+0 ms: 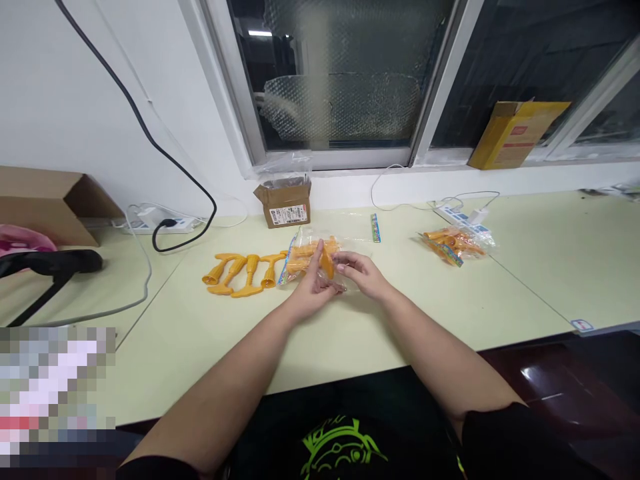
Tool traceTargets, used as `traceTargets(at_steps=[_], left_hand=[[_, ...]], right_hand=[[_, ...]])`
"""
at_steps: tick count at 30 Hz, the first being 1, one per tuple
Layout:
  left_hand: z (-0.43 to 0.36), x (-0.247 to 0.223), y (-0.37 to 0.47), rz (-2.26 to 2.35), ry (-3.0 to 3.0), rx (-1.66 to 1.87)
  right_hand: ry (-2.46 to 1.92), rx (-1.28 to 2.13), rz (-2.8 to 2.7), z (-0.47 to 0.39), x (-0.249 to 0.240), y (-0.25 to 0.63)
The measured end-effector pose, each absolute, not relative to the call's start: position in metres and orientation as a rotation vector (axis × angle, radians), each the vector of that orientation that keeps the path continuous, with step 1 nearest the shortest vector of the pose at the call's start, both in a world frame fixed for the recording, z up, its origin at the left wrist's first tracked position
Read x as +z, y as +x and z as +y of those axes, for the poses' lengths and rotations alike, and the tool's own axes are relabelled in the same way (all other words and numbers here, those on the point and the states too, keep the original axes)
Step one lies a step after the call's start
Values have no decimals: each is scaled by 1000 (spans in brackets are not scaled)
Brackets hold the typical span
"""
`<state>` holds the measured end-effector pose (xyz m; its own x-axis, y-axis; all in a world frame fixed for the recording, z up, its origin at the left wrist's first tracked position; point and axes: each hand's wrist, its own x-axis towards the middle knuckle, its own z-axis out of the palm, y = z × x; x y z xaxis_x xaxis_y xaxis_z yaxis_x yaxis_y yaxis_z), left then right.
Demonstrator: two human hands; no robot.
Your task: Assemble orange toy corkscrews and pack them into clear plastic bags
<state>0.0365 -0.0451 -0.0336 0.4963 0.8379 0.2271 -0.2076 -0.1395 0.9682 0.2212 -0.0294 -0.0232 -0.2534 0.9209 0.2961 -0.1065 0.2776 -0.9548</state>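
Note:
My left hand [315,290] grips a clear plastic bag [313,235] with a colourful printed strip, low over the table. Several orange plastic pieces [303,252] show through its film. My right hand [367,272] comes in from the right, its thumb and fingers closed at an orange piece [327,265] by the bag's right side. Whether this piece is inside the film, I cannot tell. Left of the bag, several loose orange T-shaped pieces [251,267] with flared, ribbed ends lie in a row.
Another bag of orange pieces [453,243] lies to the right, near a power strip [465,219]. A printed strip [375,228] and a small open carton [287,203] are behind my hands. A black cable [145,127] hangs at left; a yellow box [517,135] leans against the window.

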Motion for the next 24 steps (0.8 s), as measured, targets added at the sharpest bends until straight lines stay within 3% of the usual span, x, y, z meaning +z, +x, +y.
traceTargets(at_steps=[5,11,14,24], left_hand=[[-50,-34,38,593,1481,895],[-53,-39,36,623,1439,787],[-52,-39,36,708,1401,778],[-46,-19,55,681,997,1400]], right_hand=[[-786,1256,-1569,-32,-21,226],[-1030,1059,-1416,-23,-24,225],[-979,1194,-1222,-22,-21,228],[-682,1107,-1295,-30,-15,223]])
